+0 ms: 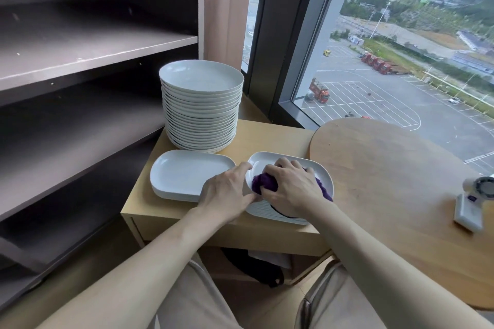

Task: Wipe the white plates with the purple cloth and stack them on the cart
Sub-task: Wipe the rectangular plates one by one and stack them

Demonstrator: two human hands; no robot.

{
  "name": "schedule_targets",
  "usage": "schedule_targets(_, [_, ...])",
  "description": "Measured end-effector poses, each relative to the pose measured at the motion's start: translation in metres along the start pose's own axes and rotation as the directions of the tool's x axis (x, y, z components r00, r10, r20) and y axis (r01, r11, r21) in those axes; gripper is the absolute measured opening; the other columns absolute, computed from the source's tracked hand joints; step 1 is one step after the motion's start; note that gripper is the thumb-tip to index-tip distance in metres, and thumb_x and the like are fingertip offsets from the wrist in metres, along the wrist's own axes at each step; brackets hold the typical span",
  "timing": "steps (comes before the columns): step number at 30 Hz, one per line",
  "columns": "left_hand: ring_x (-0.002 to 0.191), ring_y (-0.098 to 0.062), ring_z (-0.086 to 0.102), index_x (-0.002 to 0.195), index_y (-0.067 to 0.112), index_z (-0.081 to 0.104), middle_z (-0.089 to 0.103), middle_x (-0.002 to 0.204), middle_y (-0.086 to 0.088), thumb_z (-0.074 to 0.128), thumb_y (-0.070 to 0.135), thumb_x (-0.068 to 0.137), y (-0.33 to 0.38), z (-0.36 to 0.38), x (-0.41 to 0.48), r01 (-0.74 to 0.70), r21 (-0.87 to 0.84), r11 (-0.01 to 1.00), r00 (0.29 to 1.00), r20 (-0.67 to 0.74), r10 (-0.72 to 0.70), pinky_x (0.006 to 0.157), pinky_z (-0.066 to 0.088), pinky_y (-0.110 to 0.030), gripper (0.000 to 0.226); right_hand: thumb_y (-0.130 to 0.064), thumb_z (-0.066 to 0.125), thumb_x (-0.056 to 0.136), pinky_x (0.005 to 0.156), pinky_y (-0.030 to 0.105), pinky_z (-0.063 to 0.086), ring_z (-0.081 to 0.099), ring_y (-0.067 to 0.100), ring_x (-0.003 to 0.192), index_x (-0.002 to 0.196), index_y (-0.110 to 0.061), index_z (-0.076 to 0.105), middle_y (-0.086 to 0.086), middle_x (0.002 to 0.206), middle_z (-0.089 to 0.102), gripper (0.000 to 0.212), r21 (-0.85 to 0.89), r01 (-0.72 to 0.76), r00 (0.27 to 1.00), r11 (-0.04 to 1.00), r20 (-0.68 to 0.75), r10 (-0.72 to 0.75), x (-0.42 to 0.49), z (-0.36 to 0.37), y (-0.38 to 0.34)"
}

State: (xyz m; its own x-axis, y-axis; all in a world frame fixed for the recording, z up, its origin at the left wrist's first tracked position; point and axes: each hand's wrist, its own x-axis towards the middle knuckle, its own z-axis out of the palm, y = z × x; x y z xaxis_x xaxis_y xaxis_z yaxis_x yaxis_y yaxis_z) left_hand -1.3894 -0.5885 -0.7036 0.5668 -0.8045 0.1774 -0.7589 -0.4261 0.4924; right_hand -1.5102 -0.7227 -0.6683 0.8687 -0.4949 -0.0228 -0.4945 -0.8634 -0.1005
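Observation:
On the wooden cart (272, 139) a low stack of white rounded-rectangular plates (267, 161) sits at the front right. My right hand (291, 187) grips the bunched purple cloth (263, 184) and presses it into the top plate. My left hand (227, 192) holds that plate by its left rim, thumb and fingers pinching the edge. A second short stack of the same plates (184, 173) lies to the left. Behind them stands a tall stack of round white plates (200, 104).
A dark shelving unit (88, 61) stands to the left of the cart. A round wooden table (387, 181) on the right carries a small white device (475, 200). A large window (401, 48) lies beyond. A dark bag (254, 267) sits under the cart.

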Motion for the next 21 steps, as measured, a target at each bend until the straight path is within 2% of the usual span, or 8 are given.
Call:
schedule_targets(2, [0.094,-0.028,0.068,0.126,0.032,0.038,0.069,0.107,0.005,0.070,0.061,0.081,0.000,0.000,0.000,-0.008,-0.016,1.000,1.000,-0.002,0.008,0.068,0.045,-0.035,0.062,-0.060,0.045,0.086,0.082,0.041,0.028,0.046,0.020,0.110,0.107,-0.039,0.056,-0.010,0.108,0.049,0.032,0.034,0.020,1.000,0.999,-0.022,-0.020,0.012,0.002,-0.009])
schedule_targets(5, [0.083,-0.028,0.067,0.115,0.032,0.035,0.062,0.089,0.009,0.071,0.063,0.079,0.000,0.000,-0.001,-0.001,-0.053,0.999,1.000,-0.010,0.001,0.063,0.042,-0.034,0.060,-0.063,0.040,0.081,0.086,0.042,0.032,0.046,0.019,0.105,0.103,-0.041,0.057,-0.013,0.102,0.046,0.035,0.097,0.021,0.999,0.995,-0.041,-0.017,0.024,0.002,-0.012])
schedule_targets(9, [0.085,-0.029,0.067,0.113,0.032,0.033,0.069,0.104,0.006,0.073,0.068,0.074,-0.001,0.002,0.000,0.007,-0.115,0.993,1.000,-0.023,-0.010,0.064,0.042,-0.035,0.066,-0.066,0.037,0.074,0.087,0.043,0.034,0.045,0.017,0.101,0.096,-0.043,0.055,-0.015,0.101,0.048,0.036,0.174,0.048,0.997,0.984,-0.072,-0.036,0.031,0.004,-0.005])
schedule_targets(13, [0.079,-0.030,0.067,0.115,0.032,0.033,0.064,0.088,0.008,0.073,0.066,0.077,0.001,0.009,-0.001,0.027,-0.115,0.993,0.998,-0.060,-0.035,0.061,0.036,-0.033,0.065,-0.061,0.048,0.076,0.092,0.047,0.039,0.047,0.018,0.105,0.104,-0.043,0.061,-0.014,0.109,0.054,0.035,0.230,0.092,0.994,0.969,-0.079,-0.076,0.042,0.004,0.004])
schedule_targets(16, [0.079,-0.031,0.067,0.119,0.030,0.034,0.056,0.082,0.010,0.069,0.061,0.084,0.000,0.014,-0.002,0.024,-0.105,0.994,0.996,-0.082,-0.033,0.061,0.038,-0.033,0.059,-0.060,0.050,0.070,0.097,0.048,0.041,0.048,0.018,0.106,0.099,-0.048,0.062,-0.017,0.108,0.058,0.033,0.368,0.048,0.996,0.929,-0.084,-0.019,0.050,0.001,0.007])
schedule_targets(18, [0.081,-0.031,0.067,0.121,0.030,0.035,0.061,0.086,0.007,0.066,0.058,0.088,-0.001,0.016,-0.003,0.015,-0.110,0.994,0.995,-0.092,-0.025,0.061,0.039,-0.033,0.053,-0.061,0.048,0.067,0.098,0.048,0.041,0.049,0.018,0.107,0.100,-0.049,0.064,-0.016,0.109,0.060,0.038,0.413,0.020,0.994,0.910,-0.105,0.026,0.053,0.001,0.007])
schedule_targets(21, [0.089,-0.029,0.067,0.123,0.032,0.036,0.066,0.106,0.008,0.064,0.054,0.091,-0.003,0.018,-0.004,-0.014,-0.125,0.992,0.997,-0.080,0.004,0.064,0.044,-0.034,0.048,-0.063,0.044,0.068,0.095,0.046,0.036,0.047,0.017,0.107,0.106,-0.044,0.065,-0.014,0.109,0.057,0.048,0.390,-0.010,0.987,0.921,-0.146,0.073,0.055,0.006,0.004])
